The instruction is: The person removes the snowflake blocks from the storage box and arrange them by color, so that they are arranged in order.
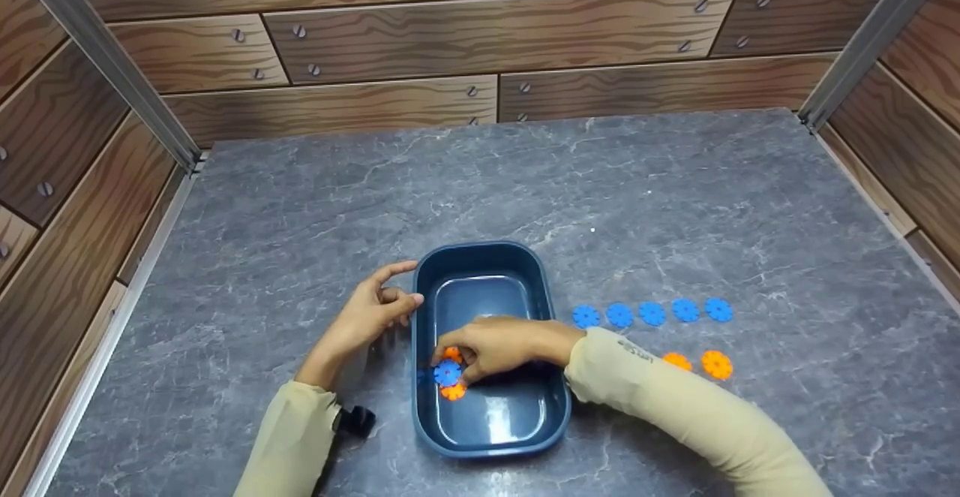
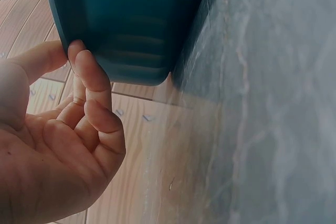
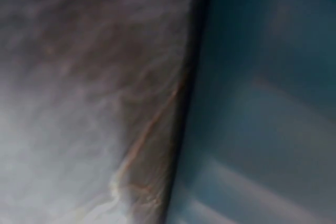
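A deep blue rectangular tub (image 1: 491, 452) stands on the table. Inside it, toward the left wall, my right hand (image 1: 491, 345) pinches a blue notched plastic disc (image 1: 448, 372) between thumb and fingers. Orange notched discs (image 1: 453, 392) show partly from under the blue one. My left hand (image 1: 365, 309) is at the tub's outer left side, its index finger and thumb tips touching the rim. In the left wrist view the other fingers of the left hand (image 2: 79, 124) are bent beside the tub wall (image 2: 126, 30). The right wrist view catches only the blurred tub wall (image 3: 262, 108) and tabletop.
Right of the tub, several blue discs (image 1: 652, 314) lie in a row on the grey marbled table (image 1: 375, 189). Below that row are two orange discs (image 1: 717, 365), one partly covered by the right sleeve (image 1: 660, 388). Wood-patterned panels (image 1: 480, 31) surround the table.
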Demonstrator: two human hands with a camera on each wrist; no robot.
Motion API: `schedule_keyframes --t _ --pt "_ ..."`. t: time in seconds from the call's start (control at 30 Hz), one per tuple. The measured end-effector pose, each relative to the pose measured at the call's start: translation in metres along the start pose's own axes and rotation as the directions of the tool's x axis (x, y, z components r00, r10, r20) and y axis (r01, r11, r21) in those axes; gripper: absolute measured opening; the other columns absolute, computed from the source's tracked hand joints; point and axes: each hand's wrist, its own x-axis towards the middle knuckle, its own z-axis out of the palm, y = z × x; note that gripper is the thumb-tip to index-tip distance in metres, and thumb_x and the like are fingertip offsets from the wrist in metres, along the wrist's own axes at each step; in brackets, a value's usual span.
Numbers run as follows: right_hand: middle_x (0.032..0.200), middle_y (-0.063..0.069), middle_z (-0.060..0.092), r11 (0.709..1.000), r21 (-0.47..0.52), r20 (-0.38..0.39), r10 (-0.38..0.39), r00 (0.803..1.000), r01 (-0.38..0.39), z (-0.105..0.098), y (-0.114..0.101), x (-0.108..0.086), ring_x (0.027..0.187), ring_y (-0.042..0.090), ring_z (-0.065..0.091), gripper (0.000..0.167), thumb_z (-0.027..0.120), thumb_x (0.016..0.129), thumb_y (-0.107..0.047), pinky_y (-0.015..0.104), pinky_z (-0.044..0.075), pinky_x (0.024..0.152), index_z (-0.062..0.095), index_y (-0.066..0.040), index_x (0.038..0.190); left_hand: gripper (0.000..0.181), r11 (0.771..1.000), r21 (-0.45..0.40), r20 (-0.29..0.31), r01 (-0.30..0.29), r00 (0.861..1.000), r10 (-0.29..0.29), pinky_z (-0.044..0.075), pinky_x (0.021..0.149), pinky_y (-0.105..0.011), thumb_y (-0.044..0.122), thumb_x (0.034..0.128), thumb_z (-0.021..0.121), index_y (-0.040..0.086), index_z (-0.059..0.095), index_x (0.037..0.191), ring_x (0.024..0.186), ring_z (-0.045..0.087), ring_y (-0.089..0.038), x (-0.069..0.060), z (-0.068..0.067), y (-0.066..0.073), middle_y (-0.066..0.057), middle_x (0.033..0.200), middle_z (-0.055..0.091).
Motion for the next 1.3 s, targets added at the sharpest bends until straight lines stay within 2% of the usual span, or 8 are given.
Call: schedule_keyframes --t 0.53,0.77,1.13,1.3 --pt "0.066 -0.009 0.052 0.999 -0.033 -0.009 0.015 1.000 -0.015 0.0004 -0.0002 -0.0003 0.057 0.001 0.046 0.035 0.072 0.085 -0.021 0.018 0.035 0.055 0.063 -0.023 0.119 0.055 1.000 0.007 -0.011 -0.001 1.000 0.001 0.035 0.051 -0.023 0.014 0.0936 0.062 0.006 0.041 0.143 0.060 0.051 -0.013 0.0001 0.0006 0.0010 0.005 0.069 0.060" --pt "0.066 -0.009 0.054 0.999 -0.038 -0.016 0.022 1.000 -0.022 0.0006 -0.0005 -0.0009 0.057 0.000 0.046 0.031 0.071 0.085 -0.020 0.017 0.036 0.056 0.065 -0.021 0.116 0.055 1.000 0.001 -0.009 0.004 1.000 -0.004 0.037 0.055 -0.023 0.015 0.0931 0.063 0.007 0.041 0.143 0.062 0.052 -0.014 -0.0006 0.0007 0.0016 0.005 0.069 0.059" --pt "0.063 -0.011 0.052 0.992 -0.129 -0.012 -0.004 1.000 0.002 0.0029 -0.0008 -0.0014 0.055 0.000 0.045 0.032 0.070 0.088 -0.030 0.017 0.035 0.053 0.061 -0.019 0.117 0.056 1.000 0.008 -0.012 0.007 1.000 -0.007 0.038 0.056 -0.024 0.015 0.0935 0.063 0.006 0.040 0.144 0.063 0.054 -0.014 -0.0016 0.0005 0.0030 0.005 0.069 0.060" --pt "0.067 -0.011 0.052 0.988 -0.151 -0.043 -0.016 0.999 0.009 0.0026 -0.0014 -0.0022 0.058 0.000 0.045 0.030 0.068 0.089 -0.031 0.017 0.035 0.054 0.061 -0.020 0.116 0.056 1.000 0.003 -0.010 0.003 1.000 -0.003 0.038 0.056 -0.024 0.014 0.0934 0.063 0.006 0.040 0.143 0.063 0.054 -0.014 -0.0006 0.0006 0.0026 0.005 0.069 0.060"
